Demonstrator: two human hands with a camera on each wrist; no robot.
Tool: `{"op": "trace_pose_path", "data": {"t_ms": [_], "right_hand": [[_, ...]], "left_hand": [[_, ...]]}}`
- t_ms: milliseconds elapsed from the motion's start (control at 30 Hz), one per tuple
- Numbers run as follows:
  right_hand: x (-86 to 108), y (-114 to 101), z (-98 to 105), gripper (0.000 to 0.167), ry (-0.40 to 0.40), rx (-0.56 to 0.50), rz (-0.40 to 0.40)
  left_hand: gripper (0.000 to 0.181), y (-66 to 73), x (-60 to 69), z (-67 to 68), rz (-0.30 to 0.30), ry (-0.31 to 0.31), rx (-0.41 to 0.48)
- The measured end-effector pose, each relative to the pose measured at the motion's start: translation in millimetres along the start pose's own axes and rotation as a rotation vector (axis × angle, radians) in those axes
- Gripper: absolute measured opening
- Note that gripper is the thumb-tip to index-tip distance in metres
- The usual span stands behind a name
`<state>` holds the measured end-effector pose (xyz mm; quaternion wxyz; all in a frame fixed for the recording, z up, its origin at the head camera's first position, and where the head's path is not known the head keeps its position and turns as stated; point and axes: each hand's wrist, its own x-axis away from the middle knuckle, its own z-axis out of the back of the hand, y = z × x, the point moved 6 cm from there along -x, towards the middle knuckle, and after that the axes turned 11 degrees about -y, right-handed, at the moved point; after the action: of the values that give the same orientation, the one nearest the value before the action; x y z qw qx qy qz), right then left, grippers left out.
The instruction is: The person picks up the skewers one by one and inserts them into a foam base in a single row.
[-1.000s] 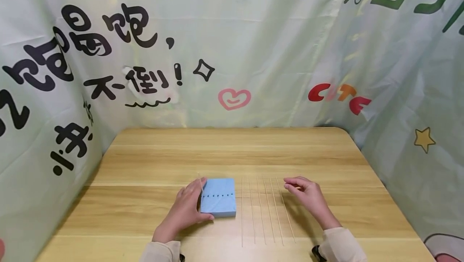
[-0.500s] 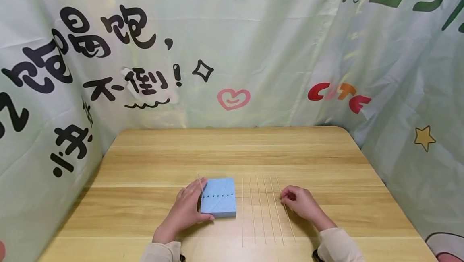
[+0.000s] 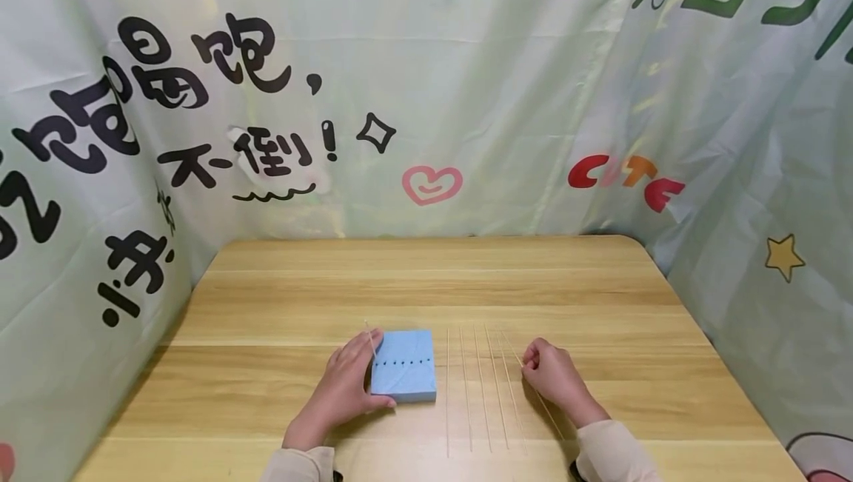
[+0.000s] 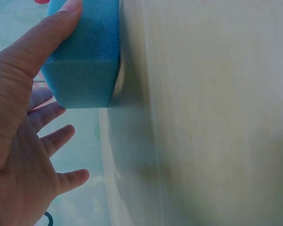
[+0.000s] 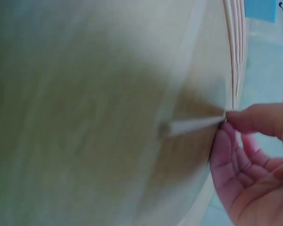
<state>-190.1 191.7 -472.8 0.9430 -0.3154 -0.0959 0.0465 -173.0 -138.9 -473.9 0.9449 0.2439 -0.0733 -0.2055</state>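
My left hand [image 3: 341,384] grips a light-blue foam block [image 3: 403,384] by its left side, the thumb along the near face. A line of small dark holes crosses the block's top. From the left end of that line a thin wooden stick [image 3: 370,340] rises, tilted, beside my fingers. In the right wrist view, my right hand [image 5: 254,160] pinches another thin stick [image 5: 193,125] between thumb and forefinger, with one end pointing toward the camera. The head view has this hand just right of several sticks [image 3: 483,393] lying side by side on the table.
The wooden table [image 3: 320,275] has rounded far corners. A printed fabric curtain [image 3: 500,97] hangs behind it and along both sides. A dark band shows at each cuff.
My right hand has come down to the rightmost stick, pinched it and drawn it rightward, at a slant away from the row. My left hand and the block keep their place.
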Motion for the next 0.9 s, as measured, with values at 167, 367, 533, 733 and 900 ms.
{"op": "trace_pose_path", "data": {"t_ms": [167,367,533,733,900], "right_hand": [[3.2,-4,3,0.013,0.043,0.07,-0.056],[4.0,-8,0,0.01,0.056,0.187,-0.12],[2.6,-8,-3,0.016,0.03,0.228,-0.141],[3.5,0,7,0.025,0.018,-0.015,-0.086],[1.4,-2,20,0.015,0.033,-0.18,0.014]], "left_hand": [[0.112,0.4,0.5,0.7,0.001,0.003,0.002],[0.112,0.1,-0.4,-1.2,0.005,0.0,-0.009],[0.111,0.4,-0.8,-2.6,0.003,-0.004,-0.003],[0.112,1.5,-0.4,-2.7,0.003,-0.012,-0.003],[0.111,1.6,-0.9,-0.9,-0.002,-0.002,-0.005]]}}
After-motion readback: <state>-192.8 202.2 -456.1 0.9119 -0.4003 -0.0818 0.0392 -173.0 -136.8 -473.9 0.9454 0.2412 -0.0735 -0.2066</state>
